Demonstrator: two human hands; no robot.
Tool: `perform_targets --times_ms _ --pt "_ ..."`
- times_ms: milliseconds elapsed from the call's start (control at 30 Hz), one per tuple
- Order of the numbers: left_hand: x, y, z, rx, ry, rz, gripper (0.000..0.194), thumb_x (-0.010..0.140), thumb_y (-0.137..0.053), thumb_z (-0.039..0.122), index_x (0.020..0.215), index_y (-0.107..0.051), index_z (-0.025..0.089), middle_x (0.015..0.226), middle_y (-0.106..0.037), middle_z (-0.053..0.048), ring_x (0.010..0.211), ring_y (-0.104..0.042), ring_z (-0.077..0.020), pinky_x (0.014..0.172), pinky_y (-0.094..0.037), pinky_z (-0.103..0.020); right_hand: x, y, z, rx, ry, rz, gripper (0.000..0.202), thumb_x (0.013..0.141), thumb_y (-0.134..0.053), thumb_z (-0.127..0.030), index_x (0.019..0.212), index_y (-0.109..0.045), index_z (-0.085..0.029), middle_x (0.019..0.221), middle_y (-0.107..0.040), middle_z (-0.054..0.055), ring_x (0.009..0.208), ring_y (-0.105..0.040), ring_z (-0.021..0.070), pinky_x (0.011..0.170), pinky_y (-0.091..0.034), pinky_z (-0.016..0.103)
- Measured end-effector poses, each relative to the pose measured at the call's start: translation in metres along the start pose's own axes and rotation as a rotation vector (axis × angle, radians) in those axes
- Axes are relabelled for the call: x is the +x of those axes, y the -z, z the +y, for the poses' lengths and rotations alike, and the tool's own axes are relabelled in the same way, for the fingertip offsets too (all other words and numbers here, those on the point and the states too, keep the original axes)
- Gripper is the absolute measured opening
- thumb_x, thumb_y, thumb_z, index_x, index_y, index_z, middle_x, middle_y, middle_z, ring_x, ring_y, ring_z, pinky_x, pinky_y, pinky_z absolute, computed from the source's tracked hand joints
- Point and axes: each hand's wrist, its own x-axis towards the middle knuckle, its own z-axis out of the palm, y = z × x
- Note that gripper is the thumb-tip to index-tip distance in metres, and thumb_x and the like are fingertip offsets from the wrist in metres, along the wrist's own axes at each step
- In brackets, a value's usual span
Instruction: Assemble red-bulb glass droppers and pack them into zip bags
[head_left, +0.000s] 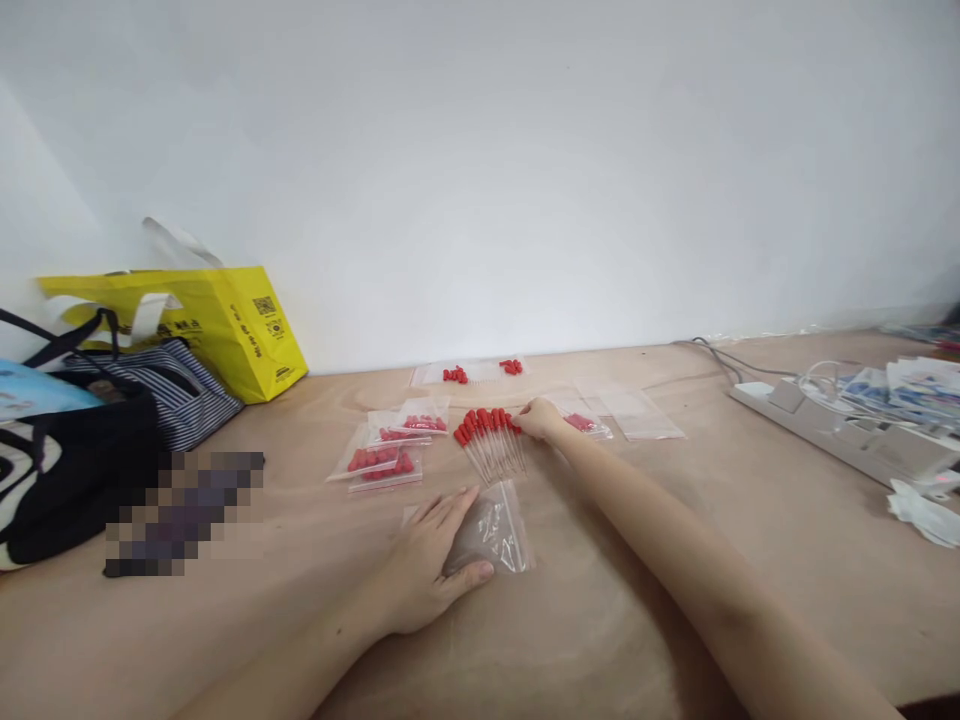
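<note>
Several glass droppers with red rubber bulbs [487, 425] lie fanned out on the table, bulbs toward the wall and thin clear stems toward me. My right hand [538, 418] reaches to the right end of the fan, fingertips pinched on the bulb of a dropper there. Below the stems lies a clear zip bag [495, 535], apparently with nothing in it. Flat over the bag's left side rests my left hand [431, 560], fingers stretched and thumb apart. Left of the fan sit filled zip bags [386, 462] with red bulbs showing through.
Farther back, more red-bulbed droppers [455, 375] lie on clear plastic. Flat clear bags [637, 410] and a bag with red contents [585, 422] are right of my hand. A power strip [825, 430] stands at right; a yellow bag [225, 330] and dark bags [82, 470] at left.
</note>
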Motion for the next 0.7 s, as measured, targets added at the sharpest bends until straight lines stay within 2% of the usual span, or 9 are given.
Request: perform_targets --times_ms 100,200,300,400,533,700 --pt "0.0 -0.001 -0.001 -0.009 -0.002 0.0 0.07 0.079 -0.04 0.056 0.136 -0.015 0.023 0.139 -0.028 -0.008 0.126 -0.022 -0.0307 0.101 -0.023 -0.051 0.001 -0.003 -0.002 0.058 -0.023 0.028 0.01 0.059 -0.063 -0.023 0.057 -0.059 -0.014 0.052 -0.058 0.007 0.056 -0.058 0.0191 0.045 -0.036 0.023" --pt "0.0 -0.001 -0.001 -0.022 -0.002 0.005 0.07 0.079 -0.04 0.055 0.136 -0.016 0.022 0.139 -0.027 -0.008 0.126 -0.023 -0.03 0.101 -0.023 -0.05 -0.002 0.001 -0.002 0.167 0.001 0.048 0.007 0.061 -0.059 -0.02 0.062 -0.059 -0.013 0.051 -0.057 0.005 0.05 -0.055 0.0157 0.043 -0.034 0.022" --pt "0.001 0.0 -0.001 -0.029 -0.008 0.012 0.071 0.079 -0.041 0.055 0.136 -0.015 0.023 0.139 -0.028 -0.008 0.126 -0.024 -0.0297 0.101 -0.023 -0.05 -0.011 0.011 0.004 0.309 0.045 0.102 0.017 0.068 -0.052 -0.021 0.082 -0.057 -0.013 0.057 -0.057 0.002 0.047 -0.052 0.0113 0.043 -0.036 0.02" --pt "0.001 0.0 0.0 -0.03 -0.002 0.012 0.071 0.079 -0.041 0.055 0.136 -0.016 0.022 0.139 -0.029 -0.008 0.126 -0.024 -0.0305 0.101 -0.023 -0.051 -0.031 0.022 0.016 0.442 0.094 0.176 0.029 0.075 -0.043 -0.026 0.102 -0.046 -0.016 0.064 -0.055 -0.001 0.05 -0.052 0.0091 0.045 -0.039 0.019" --pt "0.001 0.001 0.002 -0.033 0.021 0.01 0.07 0.078 -0.042 0.054 0.135 -0.018 0.022 0.139 -0.029 -0.007 0.126 -0.024 -0.0307 0.1 -0.024 -0.05 -0.067 0.027 0.033 0.647 0.171 0.193 0.024 0.075 -0.044 -0.034 0.093 -0.045 -0.018 0.059 -0.05 -0.004 0.046 -0.047 0.0079 0.043 -0.037 0.019" --pt "0.001 0.006 0.01 -0.02 0.044 -0.014 0.069 0.079 -0.043 0.052 0.135 -0.019 0.02 0.138 -0.029 -0.008 0.126 -0.025 -0.0299 0.101 -0.023 -0.05 -0.093 0.016 0.04 0.872 0.139 0.173 0.028 0.069 -0.052 -0.04 0.086 -0.046 -0.019 0.057 -0.05 -0.006 0.043 -0.045 0.0071 0.041 -0.034 0.019"
